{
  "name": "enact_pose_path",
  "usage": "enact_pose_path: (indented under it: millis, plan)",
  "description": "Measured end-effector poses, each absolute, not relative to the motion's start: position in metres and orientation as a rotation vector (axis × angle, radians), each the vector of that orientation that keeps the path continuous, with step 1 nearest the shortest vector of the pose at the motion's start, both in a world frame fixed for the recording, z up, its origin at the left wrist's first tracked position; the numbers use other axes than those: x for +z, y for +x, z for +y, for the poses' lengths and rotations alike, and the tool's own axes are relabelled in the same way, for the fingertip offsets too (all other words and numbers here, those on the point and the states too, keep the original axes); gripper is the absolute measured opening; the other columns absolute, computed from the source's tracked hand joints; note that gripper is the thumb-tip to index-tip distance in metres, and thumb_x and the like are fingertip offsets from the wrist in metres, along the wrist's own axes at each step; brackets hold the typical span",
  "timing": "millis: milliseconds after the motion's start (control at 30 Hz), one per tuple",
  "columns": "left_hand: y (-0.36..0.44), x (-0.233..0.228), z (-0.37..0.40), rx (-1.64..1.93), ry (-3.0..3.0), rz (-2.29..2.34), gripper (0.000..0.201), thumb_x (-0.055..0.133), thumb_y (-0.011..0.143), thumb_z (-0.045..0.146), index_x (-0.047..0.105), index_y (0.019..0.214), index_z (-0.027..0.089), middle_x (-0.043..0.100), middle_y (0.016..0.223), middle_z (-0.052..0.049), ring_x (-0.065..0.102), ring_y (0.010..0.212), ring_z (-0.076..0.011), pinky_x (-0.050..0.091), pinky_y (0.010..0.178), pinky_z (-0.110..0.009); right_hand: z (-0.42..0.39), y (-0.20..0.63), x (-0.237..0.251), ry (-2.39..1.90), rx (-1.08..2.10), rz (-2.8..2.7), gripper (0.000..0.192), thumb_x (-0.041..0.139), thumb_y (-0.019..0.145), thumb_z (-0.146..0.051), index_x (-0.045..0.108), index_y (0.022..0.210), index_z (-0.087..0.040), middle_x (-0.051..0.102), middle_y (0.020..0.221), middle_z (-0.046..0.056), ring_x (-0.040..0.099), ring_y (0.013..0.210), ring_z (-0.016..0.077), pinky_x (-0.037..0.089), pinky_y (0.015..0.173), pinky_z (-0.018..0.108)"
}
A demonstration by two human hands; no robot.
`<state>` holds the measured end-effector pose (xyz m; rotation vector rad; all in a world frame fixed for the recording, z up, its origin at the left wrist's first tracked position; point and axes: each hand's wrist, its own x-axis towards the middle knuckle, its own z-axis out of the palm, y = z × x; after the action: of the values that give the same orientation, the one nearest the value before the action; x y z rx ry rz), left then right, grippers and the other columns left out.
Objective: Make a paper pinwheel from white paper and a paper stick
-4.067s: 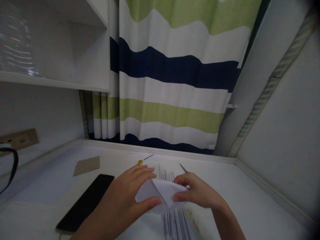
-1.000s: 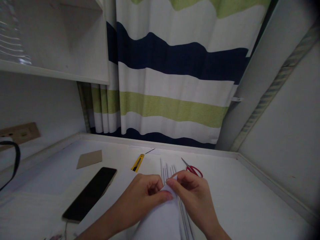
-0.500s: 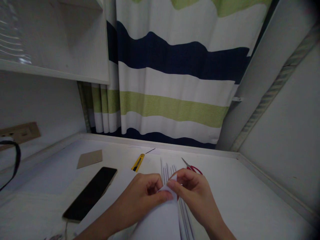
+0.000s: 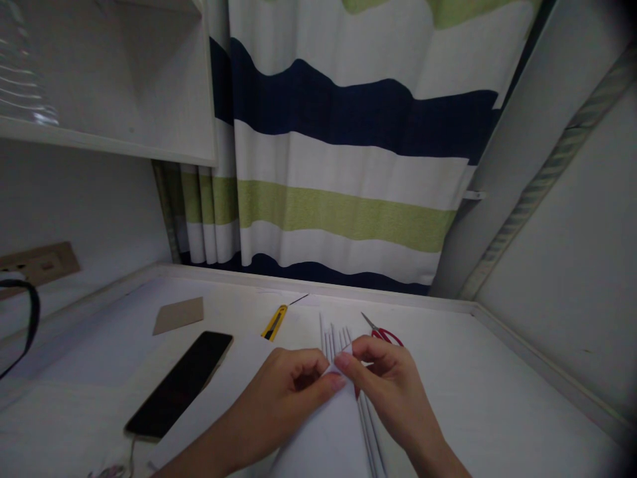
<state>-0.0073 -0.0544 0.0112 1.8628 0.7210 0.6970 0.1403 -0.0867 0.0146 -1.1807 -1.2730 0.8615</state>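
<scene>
At the near middle of the desk, a white sheet is lying with its far corner pinched between both hands. The left hand is closing thumb and forefinger on that corner from the left, and the right hand is clamping the same corner from the right, fingertips of the two hands touching. Under and just beyond the sheet, a bundle of thin white paper rolls is lying, pointing away from the person (some are running on beneath the right wrist). Red scissors are resting just behind the right hand. A yellow knife is lying near the rolls on the left. Farther left, a dark phone is lying face up, and a brown card is sitting beyond it. A striped curtain is hanging behind the desk.
</scene>
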Motion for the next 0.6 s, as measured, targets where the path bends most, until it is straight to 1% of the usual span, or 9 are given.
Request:
enact_pose_path:
  millis: [167, 333, 433, 600]
  plan:
    - [-0.0063, 0.0112, -0.0538, 0.720, 1.818, 0.728, 0.030, 0.051, 0.079, 0.033, 0.044, 0.056, 0.016, 0.038, 0.053, 0.007, 0.034, 0.052, -0.0076, 0.026, 0.047, -0.020, -0.0890, 0.1387, 0.0154, -1.187, 0.847, -1.240, 0.014, 0.067, 0.062, -0.023, 0.058, 0.053, -0.016, 0.051, 0.046, -0.005, 0.043, 0.040, 0.0070, 0.036, 0.036, 0.017]
    - [-0.0065, 0.0118, -0.0526, 0.715, 1.822, 0.727, 0.031, 0.055, 0.076, 0.032, 0.041, 0.054, 0.016, 0.035, 0.052, 0.007, 0.031, 0.050, -0.0074, 0.024, 0.046, -0.020, -0.0912, 0.1395, 0.0161, -1.207, 0.840, -1.255, 0.015, 0.066, 0.065, -0.025, 0.060, 0.054, -0.016, 0.053, 0.047, -0.003, 0.044, 0.042, 0.0079, 0.035, 0.038, 0.018]
    - [-0.0073, 0.0129, -0.0533, 0.703, 1.808, 0.723, 0.030, 0.055, 0.076, 0.030, 0.040, 0.054, 0.016, 0.034, 0.051, 0.007, 0.030, 0.050, -0.0073, 0.024, 0.046, -0.020, -0.0904, 0.1392, 0.0154, -1.195, 0.832, -1.270, 0.018, 0.064, 0.067, -0.028, 0.061, 0.054, -0.015, 0.054, 0.047, -0.003, 0.044, 0.043, 0.0080, 0.035, 0.039, 0.018]
    - [-0.0086, 0.0122, -0.0534, 0.679, 1.781, 0.703, 0.029, 0.056, 0.075, 0.031, 0.041, 0.055, 0.016, 0.035, 0.052, 0.007, 0.031, 0.050, -0.0074, 0.023, 0.046, -0.020, -0.0902, 0.1377, 0.0135, -1.162, 0.832, -1.259, 0.019, 0.064, 0.067, -0.025, 0.060, 0.052, -0.015, 0.052, 0.045, -0.004, 0.043, 0.042, 0.0071, 0.034, 0.039, 0.017]
